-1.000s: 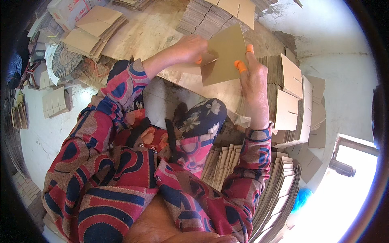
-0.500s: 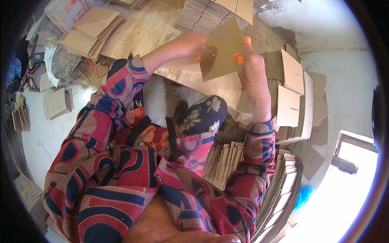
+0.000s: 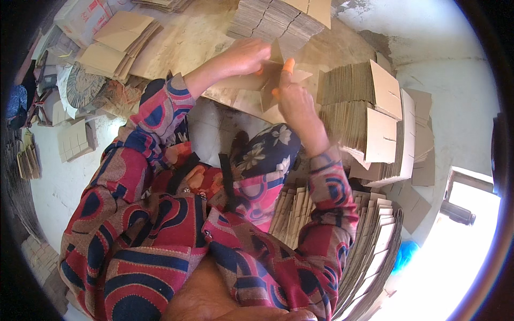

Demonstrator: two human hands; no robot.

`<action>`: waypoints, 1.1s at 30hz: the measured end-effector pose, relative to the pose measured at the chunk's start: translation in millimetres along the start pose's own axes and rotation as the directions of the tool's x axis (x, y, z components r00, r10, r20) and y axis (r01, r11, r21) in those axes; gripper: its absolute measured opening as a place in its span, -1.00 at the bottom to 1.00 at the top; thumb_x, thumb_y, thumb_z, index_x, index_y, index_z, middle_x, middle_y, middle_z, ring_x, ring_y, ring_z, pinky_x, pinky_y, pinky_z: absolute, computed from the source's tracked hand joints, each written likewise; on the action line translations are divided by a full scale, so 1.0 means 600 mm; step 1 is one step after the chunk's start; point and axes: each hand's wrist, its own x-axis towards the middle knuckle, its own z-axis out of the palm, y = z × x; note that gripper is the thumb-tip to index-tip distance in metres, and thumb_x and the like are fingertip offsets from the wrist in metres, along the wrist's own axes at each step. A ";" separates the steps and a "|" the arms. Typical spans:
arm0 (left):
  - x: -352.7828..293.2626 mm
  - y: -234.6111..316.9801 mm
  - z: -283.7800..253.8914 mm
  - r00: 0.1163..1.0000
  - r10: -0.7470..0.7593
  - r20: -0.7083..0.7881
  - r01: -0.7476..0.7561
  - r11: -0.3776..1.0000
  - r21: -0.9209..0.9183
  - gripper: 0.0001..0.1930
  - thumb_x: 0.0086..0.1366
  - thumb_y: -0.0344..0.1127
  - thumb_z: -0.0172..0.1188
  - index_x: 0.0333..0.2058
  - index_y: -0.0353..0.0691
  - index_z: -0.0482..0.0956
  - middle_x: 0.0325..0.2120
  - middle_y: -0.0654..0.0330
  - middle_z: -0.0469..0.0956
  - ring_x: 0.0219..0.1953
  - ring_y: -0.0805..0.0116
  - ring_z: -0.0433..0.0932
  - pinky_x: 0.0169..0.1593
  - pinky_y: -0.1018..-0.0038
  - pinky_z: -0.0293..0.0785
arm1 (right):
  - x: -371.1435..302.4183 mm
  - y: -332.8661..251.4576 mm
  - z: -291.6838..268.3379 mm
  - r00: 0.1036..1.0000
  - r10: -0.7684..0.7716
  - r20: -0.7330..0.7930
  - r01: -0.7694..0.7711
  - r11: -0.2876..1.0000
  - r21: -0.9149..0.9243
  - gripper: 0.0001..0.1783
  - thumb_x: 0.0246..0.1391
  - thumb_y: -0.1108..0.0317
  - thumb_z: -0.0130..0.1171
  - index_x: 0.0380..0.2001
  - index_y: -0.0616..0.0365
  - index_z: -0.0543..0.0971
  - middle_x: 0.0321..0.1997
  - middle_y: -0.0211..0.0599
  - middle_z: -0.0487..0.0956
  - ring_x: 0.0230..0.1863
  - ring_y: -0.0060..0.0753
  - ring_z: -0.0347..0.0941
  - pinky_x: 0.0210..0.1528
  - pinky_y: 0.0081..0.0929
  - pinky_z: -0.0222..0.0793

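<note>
Above the worktable (image 3: pixel 176 48), slotted cardboard pieces (image 3: pixel 272 76) stand between my hands, seeming to cross each other, with corners sticking up and to the right. My left hand (image 3: pixel 249 56) is closed at their left side, its fingertips partly hidden. Opposite it, my right hand (image 3: pixel 297 104) grips the cardboard from the right, one finger stretched up along it. Orange covers sit on fingertips of both hands. How the pieces join is blurred and partly hidden.
Stacks of slotted cardboard stand at the table's far side (image 3: pixel 278 24) and right end (image 3: pixel 348 85). More cardboard (image 3: pixel 120 40) lies at far left near a white carton (image 3: pixel 80 21). Packed cardboard rows (image 3: pixel 369 246) stand by my right arm. A blue bag (image 3: pixel 405 257) is beyond them.
My right hand has moved left and slightly down, toward my left hand. The broad cardboard sheet it held up has turned and come down between the hands. My left hand has barely moved.
</note>
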 end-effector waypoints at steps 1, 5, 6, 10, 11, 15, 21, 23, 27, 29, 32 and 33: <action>0.000 0.003 -0.003 0.997 -0.051 0.057 0.052 0.998 -0.018 -0.83 -0.06 -0.37 0.26 -0.51 -0.31 0.49 -0.47 -0.02 0.51 -0.28 -0.02 0.52 -0.33 0.17 0.43 | -0.016 -0.014 0.002 0.999 0.050 -0.009 -0.051 0.997 -0.059 -0.41 0.13 0.25 0.14 0.19 0.24 0.28 -0.44 0.05 0.57 -0.49 -0.05 0.52 -0.53 -0.30 0.43; -0.009 0.000 -0.012 0.994 -0.085 0.062 0.085 0.996 -0.001 -0.77 -0.05 -0.28 0.30 -0.45 -0.28 0.53 -0.46 0.01 0.51 -0.31 -0.03 0.51 -0.32 0.16 0.40 | -0.031 0.022 -0.037 0.961 0.121 -0.250 -0.145 0.987 -0.077 -0.19 0.04 -0.05 0.21 0.20 0.31 0.25 -0.51 -0.11 0.57 -0.47 0.07 0.51 -0.44 -0.18 0.44; -0.013 -0.002 -0.014 0.999 -0.053 0.009 0.052 0.998 0.023 -0.75 -0.06 -0.25 0.31 -0.42 -0.27 0.55 -0.45 0.02 0.52 -0.31 -0.04 0.50 -0.30 0.15 0.40 | -0.030 0.058 -0.044 0.907 0.147 -0.395 -0.201 0.975 -0.098 -0.18 0.03 -0.10 0.20 0.18 0.28 0.27 -0.44 -0.11 0.58 -0.37 0.06 0.52 -0.35 -0.17 0.44; -0.021 0.022 -0.049 0.977 -0.189 0.101 0.187 0.982 0.029 -0.64 -0.04 -0.12 0.33 -0.34 -0.28 0.58 -0.43 -0.01 0.56 -0.30 -0.02 0.53 -0.27 0.20 0.43 | -0.043 0.234 -0.096 0.750 0.243 -0.615 -0.546 0.751 -0.370 -0.17 0.00 -0.22 0.16 0.15 0.20 0.31 0.04 -0.05 0.45 0.14 -0.07 0.32 -0.13 -0.05 0.41; -0.034 0.015 -0.054 0.979 -0.196 0.050 0.194 0.980 0.035 -0.61 -0.03 -0.09 0.33 -0.30 -0.27 0.59 -0.41 -0.02 0.57 -0.29 -0.01 0.54 -0.26 0.21 0.43 | -0.041 0.269 -0.094 0.712 0.372 -0.596 -0.660 0.644 -0.386 -0.13 0.00 -0.22 0.17 0.19 0.20 0.27 0.18 -0.03 0.35 0.27 -0.13 0.20 -0.13 0.05 0.40; -0.060 0.017 -0.084 0.937 -0.331 0.111 0.322 0.942 0.090 -0.52 -0.03 -0.03 0.35 -0.18 -0.23 0.61 -0.33 -0.03 0.60 -0.26 0.05 0.58 -0.23 0.29 0.46 | -0.047 0.374 -0.107 0.737 0.611 -0.288 -0.676 0.671 -0.306 -0.40 0.07 -0.11 0.15 -0.06 0.22 0.49 -0.03 0.03 0.52 0.04 0.07 0.44 -0.16 -0.02 0.45; -0.096 -0.018 -0.070 0.933 -0.359 -0.034 0.359 0.933 -0.004 -0.52 -0.02 -0.05 0.35 -0.18 -0.26 0.61 -0.39 -0.06 0.59 -0.34 0.05 0.57 -0.26 0.29 0.44 | -0.046 0.380 -0.082 0.847 0.336 -0.413 -0.502 0.761 -0.411 -0.67 0.08 0.12 0.17 -0.43 0.22 0.59 -0.34 0.04 0.59 -0.27 0.10 0.55 -0.25 -0.09 0.46; -0.101 -0.022 -0.065 0.944 -0.323 -0.066 0.324 0.946 0.003 -0.52 -0.01 -0.05 0.35 -0.18 -0.27 0.61 -0.40 -0.07 0.59 -0.35 0.05 0.57 -0.26 0.28 0.43 | -0.050 0.381 -0.083 0.849 0.273 -0.453 -0.473 0.774 -0.420 -0.70 0.06 0.15 0.19 -0.47 0.21 0.58 -0.37 0.02 0.59 -0.30 0.07 0.54 -0.28 -0.09 0.45; -0.107 -0.019 -0.069 0.948 -0.317 -0.039 0.318 0.947 0.043 -0.52 0.00 -0.04 0.35 -0.19 -0.28 0.60 -0.39 -0.08 0.59 -0.35 0.03 0.57 -0.26 0.27 0.43 | -0.058 0.373 -0.115 0.852 0.289 -0.437 -0.431 0.861 -0.270 -0.74 0.02 0.16 0.22 -0.47 0.16 0.59 -0.42 -0.01 0.59 -0.35 0.07 0.53 -0.31 -0.07 0.42; -0.105 -0.009 -0.079 0.937 -0.349 0.011 0.349 0.937 0.013 -0.52 -0.01 -0.05 0.35 -0.19 -0.29 0.61 -0.39 -0.08 0.58 -0.34 0.01 0.56 -0.25 0.26 0.43 | -0.065 0.387 -0.131 0.838 0.298 -0.458 -0.407 0.899 -0.160 -0.78 0.01 0.16 0.22 -0.47 0.09 0.61 -0.44 -0.02 0.58 -0.35 0.09 0.52 -0.30 -0.04 0.39; -0.104 -0.005 -0.072 0.944 -0.328 -0.035 0.328 0.945 -0.017 -0.52 -0.02 -0.05 0.37 -0.19 -0.27 0.61 -0.40 -0.08 0.58 -0.33 -0.02 0.55 -0.25 0.24 0.43 | -0.090 0.409 -0.144 0.722 0.229 -0.653 -0.519 0.803 -0.293 -0.86 0.11 0.28 0.08 -0.38 0.07 0.55 -0.50 -0.04 0.57 -0.38 0.05 0.54 -0.35 -0.04 0.42; -0.108 -0.009 -0.071 0.944 -0.321 -0.070 0.321 0.947 -0.011 -0.52 -0.03 -0.05 0.37 -0.19 -0.27 0.62 -0.41 -0.07 0.58 -0.33 -0.03 0.54 -0.25 0.24 0.43 | -0.090 0.393 -0.153 0.671 0.242 -0.701 -0.594 0.742 -0.312 -0.88 0.14 0.32 0.03 -0.34 0.08 0.51 -0.52 -0.05 0.57 -0.39 0.04 0.55 -0.36 -0.05 0.44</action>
